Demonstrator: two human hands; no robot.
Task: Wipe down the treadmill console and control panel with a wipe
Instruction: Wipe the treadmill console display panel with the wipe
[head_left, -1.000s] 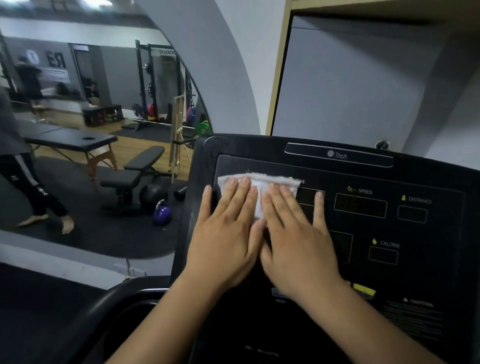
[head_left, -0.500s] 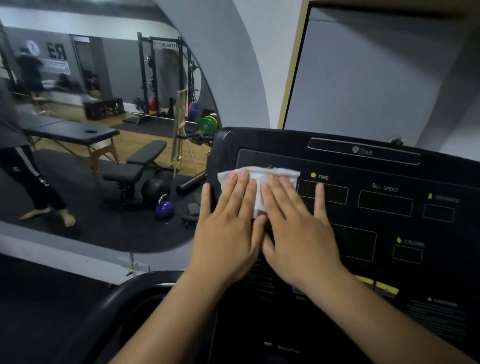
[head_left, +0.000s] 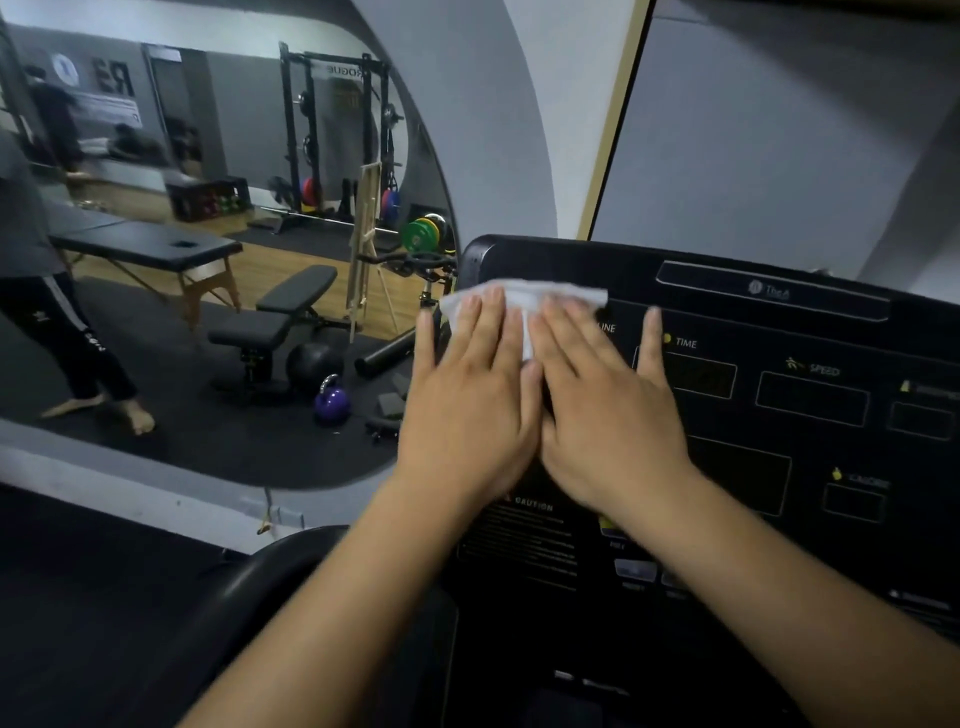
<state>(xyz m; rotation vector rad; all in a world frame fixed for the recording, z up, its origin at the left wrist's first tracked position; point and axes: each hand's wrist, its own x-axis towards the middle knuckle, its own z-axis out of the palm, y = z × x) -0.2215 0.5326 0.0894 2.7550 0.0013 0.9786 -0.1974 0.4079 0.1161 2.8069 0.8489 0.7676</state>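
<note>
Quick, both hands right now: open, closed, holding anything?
Left hand: open, flat, fingers pressing the white paper wipe onto the black treadmill console.
Right hand: open, flat, fingertips on the same wipe; gripping nothing.

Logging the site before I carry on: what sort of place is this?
Most likely a gym: a squat rack with weight plates, a weight bench and a purple kettlebell show beyond the treadmill console.

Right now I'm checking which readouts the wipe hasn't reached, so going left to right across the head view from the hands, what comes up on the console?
White wipe under both hands → yellow-dotted TIME label → SPEED label → blurred label with a yellow icon at the right edge.
</note>
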